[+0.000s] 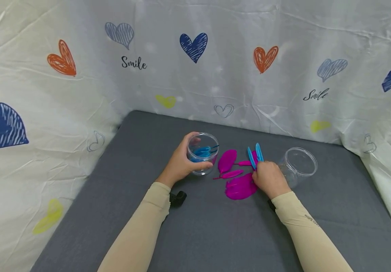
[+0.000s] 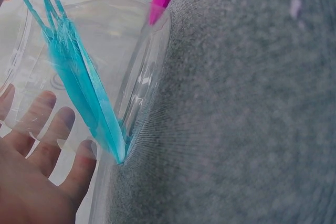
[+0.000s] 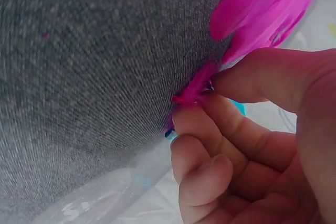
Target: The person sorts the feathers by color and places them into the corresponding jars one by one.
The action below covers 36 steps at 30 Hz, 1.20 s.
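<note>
My left hand (image 1: 179,163) grips a clear plastic jar (image 1: 203,173), thumb across its near side. Blue feathers (image 2: 86,90) lean inside it, their quills toward its opening. To the right, my right hand (image 1: 271,179) holds blue feathers (image 1: 252,158) that stick out past its fingers. In the right wrist view, its thumb and fingertips are at the quill end of a magenta feather (image 3: 198,85), close over the cloth. More magenta feathers (image 1: 239,189) lie between the two hands. The palm hides part of what the right hand holds.
A second clear jar (image 1: 317,167) stands just right of my right hand, partly behind it. Dark grey cloth (image 1: 216,234) covers the table. A white curtain (image 1: 236,75) printed with hearts hangs along the back and sides.
</note>
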Motion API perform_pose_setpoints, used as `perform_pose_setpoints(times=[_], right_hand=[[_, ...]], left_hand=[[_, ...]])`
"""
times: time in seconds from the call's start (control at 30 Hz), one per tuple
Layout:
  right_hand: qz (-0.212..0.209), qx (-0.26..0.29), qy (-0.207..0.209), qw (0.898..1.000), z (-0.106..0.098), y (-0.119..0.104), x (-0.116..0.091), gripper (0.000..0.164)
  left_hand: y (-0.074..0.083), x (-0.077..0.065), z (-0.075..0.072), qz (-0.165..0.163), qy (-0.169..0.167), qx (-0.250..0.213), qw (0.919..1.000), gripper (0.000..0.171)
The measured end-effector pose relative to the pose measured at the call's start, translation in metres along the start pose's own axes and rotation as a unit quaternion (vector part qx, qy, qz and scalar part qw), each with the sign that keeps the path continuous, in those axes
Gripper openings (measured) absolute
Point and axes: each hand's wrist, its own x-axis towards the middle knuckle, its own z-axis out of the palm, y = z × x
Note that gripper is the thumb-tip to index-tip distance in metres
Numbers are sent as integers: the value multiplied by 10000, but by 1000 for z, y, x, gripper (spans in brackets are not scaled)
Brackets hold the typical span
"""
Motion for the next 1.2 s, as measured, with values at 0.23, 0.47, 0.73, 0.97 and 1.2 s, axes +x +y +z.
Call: perform_pose_setpoints(times=[0.23, 0.47, 0.73, 0.97, 1.2], right_hand=[[26, 68, 111, 9999, 1, -2, 2, 32], [136, 149, 15, 9998, 3, -3, 7, 32], [338, 271, -132, 9990, 1, -5, 8, 30], [-52, 137, 517, 9986, -12, -10, 2, 24], [-291, 148, 871, 9957, -27, -17, -3, 25]], left_hand=[[0, 0, 0, 0, -8, -17, 10000, 107], [1, 0, 0, -51, -33, -46, 10000, 108], [0, 1, 0, -65, -17, -19, 10000, 106], [1, 2, 1, -7, -27, -64, 10000, 107], [0, 1, 1, -23, -14, -89, 10000, 107]])
